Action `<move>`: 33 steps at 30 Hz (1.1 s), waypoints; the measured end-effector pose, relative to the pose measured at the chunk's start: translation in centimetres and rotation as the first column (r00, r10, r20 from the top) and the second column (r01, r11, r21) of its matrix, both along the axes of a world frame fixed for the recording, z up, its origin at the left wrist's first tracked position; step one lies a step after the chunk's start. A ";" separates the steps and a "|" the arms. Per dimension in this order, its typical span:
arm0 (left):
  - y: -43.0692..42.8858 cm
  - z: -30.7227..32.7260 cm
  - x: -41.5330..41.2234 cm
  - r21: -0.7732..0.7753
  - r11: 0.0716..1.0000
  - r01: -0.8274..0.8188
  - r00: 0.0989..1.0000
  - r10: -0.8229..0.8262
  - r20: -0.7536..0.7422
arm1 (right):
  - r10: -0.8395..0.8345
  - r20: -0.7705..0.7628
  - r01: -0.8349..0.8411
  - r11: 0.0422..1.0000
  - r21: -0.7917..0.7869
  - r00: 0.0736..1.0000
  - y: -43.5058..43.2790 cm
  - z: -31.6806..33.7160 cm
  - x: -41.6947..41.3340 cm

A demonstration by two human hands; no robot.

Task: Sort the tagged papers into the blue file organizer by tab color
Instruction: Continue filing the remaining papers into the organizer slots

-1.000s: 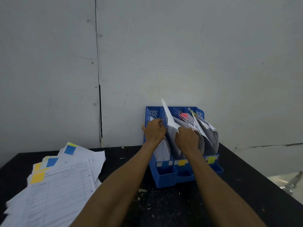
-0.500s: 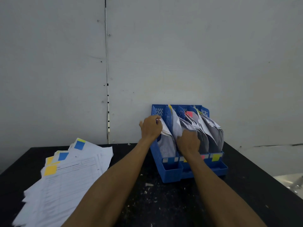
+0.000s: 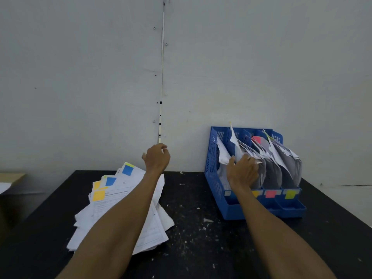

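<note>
Left hand (image 3: 157, 158): withdrawn from organizer (image 3: 213, 178), now loosely curled, empty, above unsorted pile (image 3: 104, 210). Right hand (image 3: 242, 173): still grips filed sheets (image 3: 248, 151). Sheet apparently lodged; next pick likely.

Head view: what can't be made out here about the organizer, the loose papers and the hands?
Head view only.
- Leftmost label colour on the blue file organizer: covered by the wrist of the right hand.
- Its grip: finger ends buried among filed papers.
- Print on the loose stack: too small; lower tabs hidden by upper sheets and the left forearm.
- The tan object: cut by the left edge.
</note>
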State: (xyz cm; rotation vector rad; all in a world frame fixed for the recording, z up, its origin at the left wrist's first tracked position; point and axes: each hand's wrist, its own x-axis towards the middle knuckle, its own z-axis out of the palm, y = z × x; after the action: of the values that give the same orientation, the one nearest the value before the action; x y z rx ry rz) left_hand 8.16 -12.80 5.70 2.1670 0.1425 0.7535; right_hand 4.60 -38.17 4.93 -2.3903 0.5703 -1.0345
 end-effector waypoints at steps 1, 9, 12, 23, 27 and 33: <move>0.6 -0.2 0.0 -0.018 1.000 -0.015 1.000 0.015 -0.005 | -0.024 0.035 0.023 0.999 0.039 0.999 -0.1 -0.4 -0.3; -1.4 0.8 -0.5 -0.044 0.995 0.087 0.995 -0.084 0.051 | -0.043 0.284 -0.084 0.903 0.420 0.958 -1.5 -0.9 -0.5; -3.4 1.4 -0.5 -0.052 0.988 0.147 0.986 -0.142 0.087 | 0.182 0.392 -0.329 0.876 0.351 0.902 -1.9 0.0 -0.3; -10.2 3.3 -0.8 0.019 0.953 0.301 0.934 -0.299 0.197 | 0.404 0.143 -0.426 0.813 0.396 0.904 -4.8 1.9 2.2; -12.6 4.2 -0.2 0.045 0.937 0.348 0.909 -0.348 0.229 | 0.391 0.112 -0.406 0.878 0.252 0.914 -5.7 1.4 2.9; -16.7 5.9 -0.1 0.300 0.840 0.452 0.834 -0.517 0.190 | 0.650 -0.025 -0.593 0.708 0.383 0.760 -7.3 0.5 3.6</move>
State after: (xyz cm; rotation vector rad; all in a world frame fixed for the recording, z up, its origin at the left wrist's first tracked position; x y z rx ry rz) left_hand 8.07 -29.49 11.61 2.1624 -0.6594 0.7731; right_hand 8.23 -45.44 5.47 -2.0950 -0.0406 -0.3939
